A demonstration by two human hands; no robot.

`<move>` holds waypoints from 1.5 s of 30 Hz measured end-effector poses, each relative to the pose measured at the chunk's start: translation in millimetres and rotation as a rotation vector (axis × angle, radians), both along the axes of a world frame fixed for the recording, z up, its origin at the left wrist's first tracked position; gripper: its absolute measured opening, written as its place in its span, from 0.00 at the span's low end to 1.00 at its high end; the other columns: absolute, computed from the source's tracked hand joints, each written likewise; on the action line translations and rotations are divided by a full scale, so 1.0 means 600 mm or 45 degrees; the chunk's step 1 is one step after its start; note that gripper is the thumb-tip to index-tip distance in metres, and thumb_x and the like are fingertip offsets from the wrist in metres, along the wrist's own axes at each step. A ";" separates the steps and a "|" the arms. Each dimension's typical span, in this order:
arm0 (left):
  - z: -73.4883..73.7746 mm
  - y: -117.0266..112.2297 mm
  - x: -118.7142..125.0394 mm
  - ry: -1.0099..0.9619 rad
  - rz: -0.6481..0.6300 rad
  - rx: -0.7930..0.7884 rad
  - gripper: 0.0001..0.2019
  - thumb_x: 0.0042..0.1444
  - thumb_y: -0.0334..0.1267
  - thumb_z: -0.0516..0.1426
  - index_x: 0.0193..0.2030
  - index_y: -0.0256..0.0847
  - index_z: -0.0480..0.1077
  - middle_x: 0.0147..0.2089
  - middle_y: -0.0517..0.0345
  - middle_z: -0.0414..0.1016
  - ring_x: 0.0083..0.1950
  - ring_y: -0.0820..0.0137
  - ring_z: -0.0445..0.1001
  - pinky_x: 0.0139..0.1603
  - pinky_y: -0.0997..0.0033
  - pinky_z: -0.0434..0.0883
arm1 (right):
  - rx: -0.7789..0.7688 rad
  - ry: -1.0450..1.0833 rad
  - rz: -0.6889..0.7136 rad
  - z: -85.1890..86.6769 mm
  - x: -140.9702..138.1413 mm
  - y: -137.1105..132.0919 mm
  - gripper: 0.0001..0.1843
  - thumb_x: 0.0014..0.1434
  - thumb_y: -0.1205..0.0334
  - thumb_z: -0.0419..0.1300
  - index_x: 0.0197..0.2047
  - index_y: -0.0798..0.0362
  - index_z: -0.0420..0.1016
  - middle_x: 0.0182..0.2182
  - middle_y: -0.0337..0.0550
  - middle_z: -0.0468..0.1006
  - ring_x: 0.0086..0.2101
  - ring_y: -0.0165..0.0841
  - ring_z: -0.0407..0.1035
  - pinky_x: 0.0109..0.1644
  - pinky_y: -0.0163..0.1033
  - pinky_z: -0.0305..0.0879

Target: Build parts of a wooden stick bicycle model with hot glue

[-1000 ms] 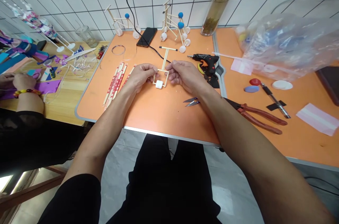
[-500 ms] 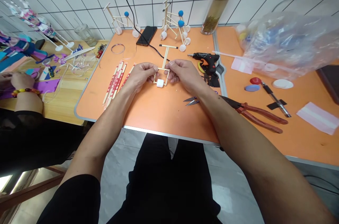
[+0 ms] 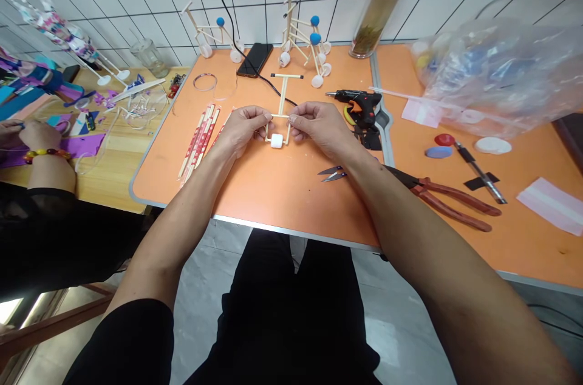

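Note:
Between my hands is a small frame of wooden sticks (image 3: 283, 95), with a dark-tipped crossbar at its far end and a white roller (image 3: 276, 141) across its near end. My left hand (image 3: 249, 129) pinches the frame's left side between thumb and fingers. On the opposite side my right hand (image 3: 314, 124) pinches its right corner. Several chopsticks in red-and-white wrappers (image 3: 199, 141) lie left of my left hand. Scissors (image 3: 332, 173), partly covered by my right forearm, rest on the orange table (image 3: 273, 190).
Stick models with blue balls (image 3: 305, 39) stand by the wall, near a phone (image 3: 255, 60) and a glass bottle (image 3: 376, 8). To the right are a glue gun (image 3: 359, 102), red-handled pliers (image 3: 450, 200), a pen (image 3: 480, 172) and a plastic bag (image 3: 492, 75). A co-worker's hand (image 3: 40, 139) works at left.
The stick frame has turned slightly, its far crossbar shifting a little left. Both my hands keep their pinch on it. The whole view has shifted slightly.

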State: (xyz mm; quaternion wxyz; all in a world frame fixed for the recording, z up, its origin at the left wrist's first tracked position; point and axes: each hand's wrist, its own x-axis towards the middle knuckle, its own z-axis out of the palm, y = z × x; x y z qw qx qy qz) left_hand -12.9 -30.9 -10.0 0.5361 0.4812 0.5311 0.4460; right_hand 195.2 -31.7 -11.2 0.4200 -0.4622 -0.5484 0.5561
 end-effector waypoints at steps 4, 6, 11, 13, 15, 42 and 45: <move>-0.001 0.001 0.000 -0.031 -0.007 0.013 0.10 0.64 0.32 0.70 0.32 0.37 0.76 0.30 0.59 0.82 0.23 0.79 0.71 0.29 0.77 0.70 | 0.013 0.000 0.003 -0.004 0.001 0.003 0.10 0.71 0.72 0.71 0.37 0.54 0.79 0.26 0.39 0.81 0.26 0.26 0.74 0.34 0.30 0.76; -0.002 0.002 0.000 -0.055 -0.011 0.026 0.10 0.64 0.30 0.69 0.32 0.37 0.76 0.29 0.58 0.81 0.23 0.79 0.71 0.28 0.77 0.69 | 0.032 0.019 0.028 -0.007 0.002 0.005 0.11 0.72 0.68 0.72 0.36 0.53 0.79 0.26 0.40 0.81 0.26 0.26 0.74 0.34 0.30 0.76; -0.005 0.003 -0.002 -0.078 -0.010 0.032 0.09 0.62 0.31 0.70 0.32 0.37 0.77 0.29 0.59 0.82 0.23 0.79 0.71 0.28 0.78 0.70 | 0.058 0.075 0.039 -0.014 0.003 0.011 0.18 0.76 0.57 0.71 0.32 0.52 0.79 0.26 0.41 0.81 0.26 0.26 0.74 0.31 0.29 0.76; -0.005 0.002 -0.001 -0.081 -0.017 0.031 0.09 0.62 0.32 0.70 0.32 0.37 0.77 0.29 0.59 0.82 0.23 0.79 0.72 0.28 0.78 0.70 | 0.083 0.067 0.040 -0.015 0.002 0.011 0.17 0.74 0.57 0.73 0.33 0.52 0.80 0.26 0.41 0.81 0.26 0.27 0.75 0.30 0.30 0.76; -0.006 0.002 0.000 -0.087 -0.035 0.027 0.10 0.61 0.32 0.71 0.32 0.37 0.77 0.29 0.58 0.82 0.23 0.79 0.72 0.28 0.78 0.70 | 0.109 0.040 0.033 -0.017 -0.001 0.010 0.14 0.70 0.60 0.76 0.34 0.52 0.80 0.25 0.40 0.81 0.25 0.27 0.74 0.28 0.30 0.74; -0.011 0.005 -0.003 -0.174 -0.056 -0.006 0.05 0.57 0.24 0.68 0.37 0.34 0.81 0.32 0.55 0.85 0.24 0.77 0.75 0.32 0.76 0.74 | 0.143 0.028 -0.029 -0.029 -0.006 0.014 0.12 0.69 0.65 0.75 0.34 0.52 0.79 0.28 0.39 0.82 0.24 0.25 0.73 0.26 0.27 0.72; -0.012 0.005 -0.003 -0.168 -0.050 -0.009 0.05 0.56 0.24 0.70 0.37 0.34 0.80 0.32 0.56 0.85 0.25 0.78 0.75 0.32 0.76 0.74 | 0.137 0.027 -0.023 -0.029 -0.005 0.013 0.12 0.68 0.64 0.76 0.35 0.53 0.80 0.29 0.40 0.83 0.24 0.25 0.73 0.26 0.28 0.73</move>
